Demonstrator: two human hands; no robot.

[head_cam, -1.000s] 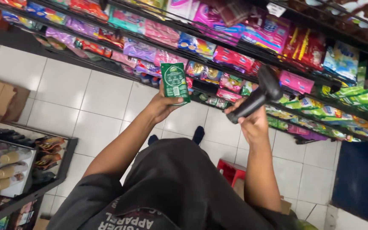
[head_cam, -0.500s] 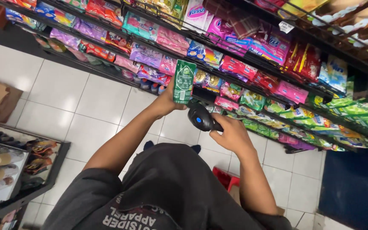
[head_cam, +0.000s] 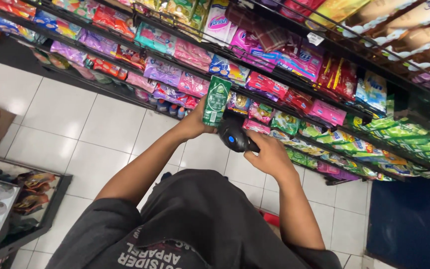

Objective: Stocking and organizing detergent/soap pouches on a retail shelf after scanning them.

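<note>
In a shop aisle, I am gripping a green sachet point(head_cam: 216, 100) upright in my left hand point(head_cam: 198, 121), out in front of the packet-filled shelves point(head_cam: 284, 74), and I am pressing the head of a black handheld scanner point(head_cam: 236, 138), clamped in my right hand point(head_cam: 269, 155), just under its lower edge. The sachet is lined up for scanning but is not yet shelved. Compared with a second ago, I am holding the scanner lower and closer, its head now almost touching the sachet rather than raised apart at its right.
</note>
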